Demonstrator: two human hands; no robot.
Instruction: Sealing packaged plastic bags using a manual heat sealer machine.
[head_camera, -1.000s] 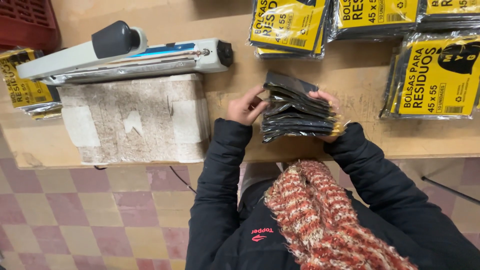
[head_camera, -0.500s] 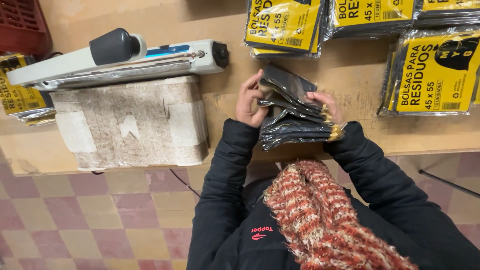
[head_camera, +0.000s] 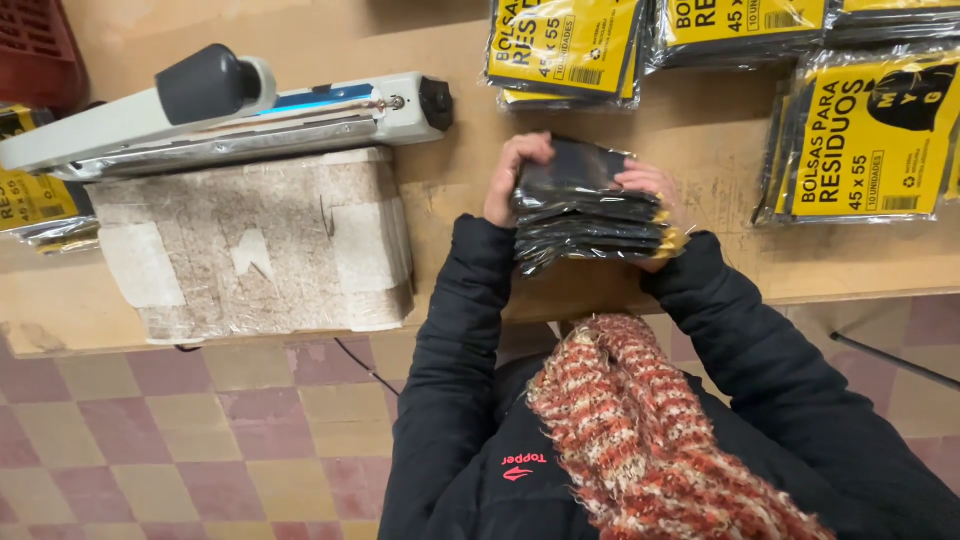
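On the wooden table (head_camera: 300, 40), seen from the head camera looking straight down, both hands grip one stack of black plastic bags (head_camera: 585, 205) that stands on edge near the table's front rim, just ahead of the person's chest. The left hand (head_camera: 512, 172) wraps the stack's left side, fingers curled over the top and clamped on the bags; the right hand (head_camera: 650, 190) presses against the right side, fingers closed on the bundle, with a bit of yellow showing at the stack's lower right corner under that hand. The black sleeves (head_camera: 460, 330) and a red and cream knitted scarf (head_camera: 640, 430) fill the lower part of the view. To the left, well apart from the hands, a heat sealer (head_camera: 230, 115) with a dark knob lies across a taped block (head_camera: 250, 245) wrapped in plastic. Beyond the hands, piles of yellow-labelled packs (head_camera: 565, 45) lie flat, and another pile (head_camera: 865, 135) sits to the right, near but not touching the held stack. To square the bundle well, it seems best to keep even pressure from both sides, tap the lower edges on the table so the slippery sheets line up, and hold the thumbs firm so that no layer slides out of the middle.
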